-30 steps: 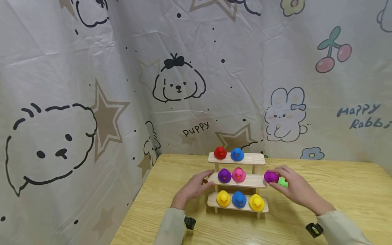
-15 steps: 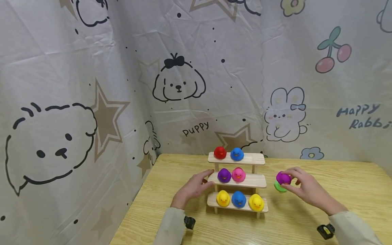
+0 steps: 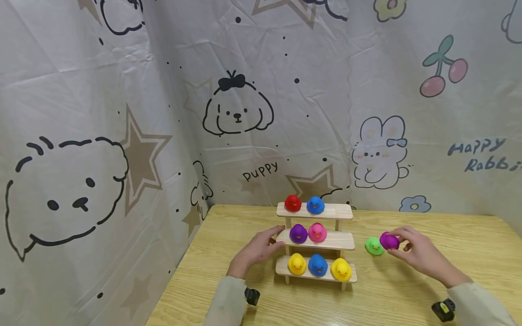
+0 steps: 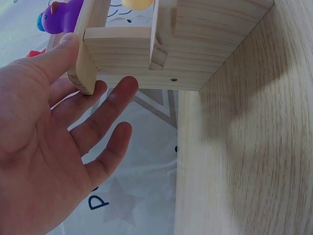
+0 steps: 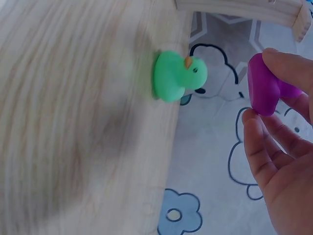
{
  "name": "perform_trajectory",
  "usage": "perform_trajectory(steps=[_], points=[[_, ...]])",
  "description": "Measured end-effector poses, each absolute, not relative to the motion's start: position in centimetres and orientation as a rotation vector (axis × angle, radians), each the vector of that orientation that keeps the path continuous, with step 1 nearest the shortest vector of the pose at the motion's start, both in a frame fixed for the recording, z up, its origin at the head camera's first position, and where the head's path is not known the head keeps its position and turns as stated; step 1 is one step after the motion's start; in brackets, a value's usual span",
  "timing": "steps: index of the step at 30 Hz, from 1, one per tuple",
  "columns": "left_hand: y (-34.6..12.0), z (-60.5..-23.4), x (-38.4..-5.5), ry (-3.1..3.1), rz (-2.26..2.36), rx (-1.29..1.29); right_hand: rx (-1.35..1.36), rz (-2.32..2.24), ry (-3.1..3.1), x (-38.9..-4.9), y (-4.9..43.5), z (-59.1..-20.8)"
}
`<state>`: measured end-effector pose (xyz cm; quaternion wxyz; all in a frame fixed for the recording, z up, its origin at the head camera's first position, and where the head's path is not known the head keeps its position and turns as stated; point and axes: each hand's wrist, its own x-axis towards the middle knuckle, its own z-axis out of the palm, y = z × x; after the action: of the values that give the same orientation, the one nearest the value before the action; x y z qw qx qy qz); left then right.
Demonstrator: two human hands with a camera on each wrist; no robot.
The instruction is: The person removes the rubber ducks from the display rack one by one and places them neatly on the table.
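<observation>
A small three-tier wooden stand [image 3: 342,241] carries rubber ducks. My left hand [image 3: 256,249] holds the left end of its middle board, the thumb [image 4: 68,44] on one face and fingers passing behind. My right hand [image 3: 420,253] pinches a magenta rubber duck [image 3: 389,241] between thumb and fingers, raised off the table in the right wrist view. A green rubber duck [image 3: 374,246] sits on the table just left of it. On the middle board are a purple duck [image 3: 298,233] and a pink duck [image 3: 317,232], right of my left hand.
The top board holds a red duck [image 3: 292,203] and a blue duck [image 3: 316,205]. Two yellow ducks, one here [image 3: 297,264], flank a blue duck [image 3: 318,265] on the bottom board. A printed curtain [image 3: 310,113] hangs behind the wooden table [image 3: 448,240].
My right hand has carried the magenta duck rightward, away from the stand and past the green duck, which now shows fully. My left hand has stayed at the middle board.
</observation>
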<state>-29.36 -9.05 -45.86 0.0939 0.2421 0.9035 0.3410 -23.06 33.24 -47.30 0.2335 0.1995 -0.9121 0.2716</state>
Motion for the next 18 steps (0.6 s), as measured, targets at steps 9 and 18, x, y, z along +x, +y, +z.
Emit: perform_trajectory(steps=[9,18], points=[[-9.1,-45.9,-29.4,2.682,1.006,0.711,0.473,0.739,-2.565,-23.3,34.7,-48.1],[-9.1,-45.7,-29.3,2.682,1.002,0.718,0.434,0.764,-2.626,-23.4,36.0,-48.9]])
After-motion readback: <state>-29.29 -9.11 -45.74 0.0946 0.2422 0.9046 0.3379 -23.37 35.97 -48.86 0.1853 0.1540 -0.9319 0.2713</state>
